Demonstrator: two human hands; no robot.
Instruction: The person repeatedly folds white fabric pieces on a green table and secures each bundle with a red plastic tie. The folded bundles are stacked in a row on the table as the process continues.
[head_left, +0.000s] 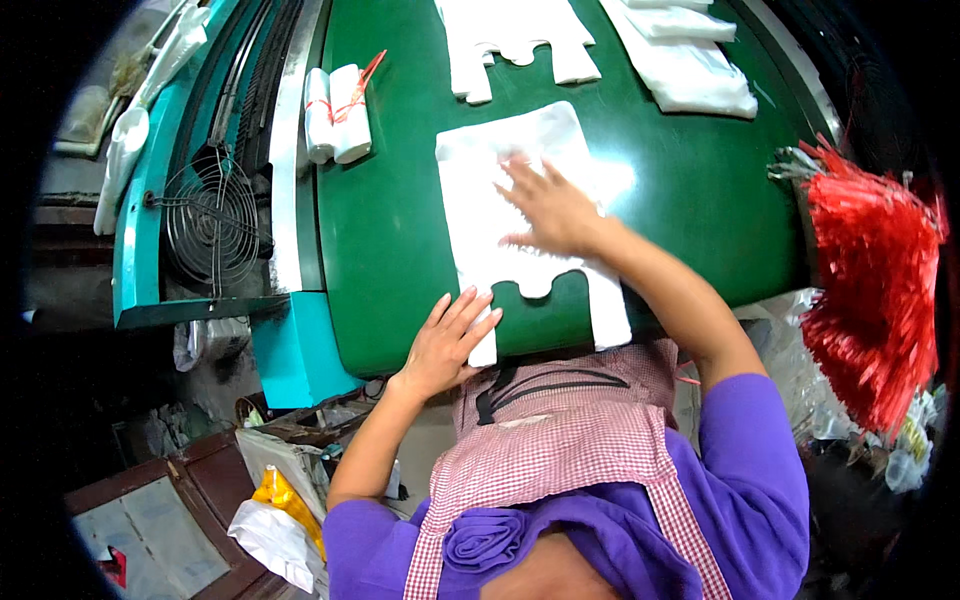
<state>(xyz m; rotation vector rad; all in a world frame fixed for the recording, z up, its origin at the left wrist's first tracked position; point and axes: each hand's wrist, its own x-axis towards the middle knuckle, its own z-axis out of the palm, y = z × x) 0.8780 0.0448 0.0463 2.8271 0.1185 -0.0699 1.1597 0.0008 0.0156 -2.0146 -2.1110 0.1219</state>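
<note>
At the left of the green table (390,250), we had two white rolls (348,132) tied with red string (371,73). Nearer us, our left hand (448,345) lay palm down, fingers straight and slightly parted, on the near left strip of the white plastic bag (470,180), gripping nothing we could see. The bag lay flat at the near middle, its cut-out side facing us. Over it our right hand (550,210) spread its fingers wide, empty but blurred; we could not tell whether it pressed or skimmed. We judged the step to be smoothing; the next move seemed to call for a light, flat palm. The plastic looked thin and glossy, its notch curved between two straight strips. Far right lay a wrinkled white pile (690,65); beyond the right edge hung shaggy red strands (875,290).
</note>
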